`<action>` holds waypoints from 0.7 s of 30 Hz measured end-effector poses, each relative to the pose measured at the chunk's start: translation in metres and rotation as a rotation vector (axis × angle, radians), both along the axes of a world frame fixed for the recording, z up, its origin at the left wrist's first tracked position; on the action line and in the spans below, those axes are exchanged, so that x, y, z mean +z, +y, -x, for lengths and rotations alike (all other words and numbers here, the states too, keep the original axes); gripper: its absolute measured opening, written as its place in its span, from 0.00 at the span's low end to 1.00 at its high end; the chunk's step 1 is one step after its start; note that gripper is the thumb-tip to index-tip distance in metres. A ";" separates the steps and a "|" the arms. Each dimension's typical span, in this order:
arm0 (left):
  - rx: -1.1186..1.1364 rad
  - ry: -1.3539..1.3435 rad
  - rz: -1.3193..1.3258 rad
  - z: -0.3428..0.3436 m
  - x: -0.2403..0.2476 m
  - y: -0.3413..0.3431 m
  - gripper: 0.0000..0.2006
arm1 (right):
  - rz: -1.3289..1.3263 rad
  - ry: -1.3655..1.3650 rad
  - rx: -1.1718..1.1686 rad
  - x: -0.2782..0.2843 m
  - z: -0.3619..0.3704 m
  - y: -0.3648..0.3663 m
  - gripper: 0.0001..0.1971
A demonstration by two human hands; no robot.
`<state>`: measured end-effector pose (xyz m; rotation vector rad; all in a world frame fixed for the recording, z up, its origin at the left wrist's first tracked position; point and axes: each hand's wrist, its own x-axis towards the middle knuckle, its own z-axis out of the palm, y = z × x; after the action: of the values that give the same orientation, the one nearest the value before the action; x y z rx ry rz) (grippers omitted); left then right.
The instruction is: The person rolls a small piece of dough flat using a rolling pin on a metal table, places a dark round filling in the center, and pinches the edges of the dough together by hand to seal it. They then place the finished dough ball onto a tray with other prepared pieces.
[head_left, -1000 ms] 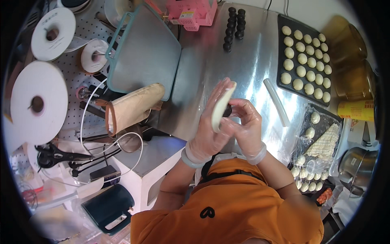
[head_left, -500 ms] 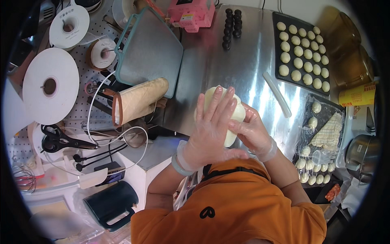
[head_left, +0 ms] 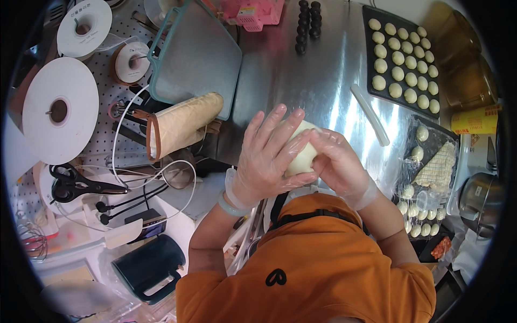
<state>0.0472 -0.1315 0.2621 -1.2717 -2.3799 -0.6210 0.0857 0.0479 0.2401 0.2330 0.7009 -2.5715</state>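
Observation:
Between my two hands, in front of my waist, is a smooth pale ball of dough (head_left: pixel 302 159). Thin clear plastic gloves cover both hands. My left hand (head_left: pixel 262 155) cups the ball's left side, its long fingers fanned over the top and its thumb below. From the right, my right hand (head_left: pixel 340 164) grips the dough with thumb and fingertips bent against its edge. The fingers hide part of the ball. Beyond the hands lies a metal worktop (head_left: pixel 301 81), with a long whitish translucent stick (head_left: pixel 370 114) on it.
At far right, a black tray (head_left: pixel 403 102) bears rows of dough balls; nearer, another dark tray (head_left: pixel 432 139) lies under clear film. Several dark balls (head_left: pixel 308 27) sit at the back. Leftward are a teal-rimmed board (head_left: pixel 199 54), oven mitt (head_left: pixel 186 125), scissors (head_left: pixel 81 187) and dark pitcher (head_left: pixel 149 268).
The dough has been turned and now looks rounder. My left hand has shifted left and its fingers have spread; my right hand has closed in over the dough's right edge. The view has shifted slightly.

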 end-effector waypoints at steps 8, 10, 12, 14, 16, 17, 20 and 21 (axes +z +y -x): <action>-0.077 -0.161 -0.178 0.004 -0.008 -0.007 0.35 | 0.030 -0.035 0.043 0.001 0.002 -0.005 0.18; -0.042 -0.204 -0.236 0.002 -0.007 -0.006 0.33 | 0.059 -0.035 0.056 0.010 0.001 -0.003 0.18; -0.060 -0.510 -0.351 -0.002 -0.006 -0.007 0.33 | 0.003 -0.003 0.090 0.006 0.003 0.000 0.20; -0.088 -0.776 -0.416 -0.003 0.005 -0.012 0.34 | -0.008 0.046 0.137 0.001 0.004 0.003 0.21; -0.135 -1.004 -0.434 -0.001 0.020 -0.022 0.36 | 0.006 0.017 0.183 -0.001 0.004 0.007 0.21; -0.148 -0.940 -0.425 0.000 0.019 -0.021 0.36 | 0.015 0.006 0.209 0.000 0.005 0.006 0.20; -0.174 -0.674 -0.384 0.005 0.009 -0.012 0.37 | -0.009 0.022 0.216 -0.003 0.005 0.001 0.19; -0.173 -0.538 -0.362 0.006 0.002 -0.013 0.37 | 0.008 -0.010 0.202 -0.002 0.005 0.000 0.20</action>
<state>0.0409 -0.1440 0.2638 -1.2674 -2.3955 -1.5355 0.0812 0.0478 0.2384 0.1632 0.6738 -2.3794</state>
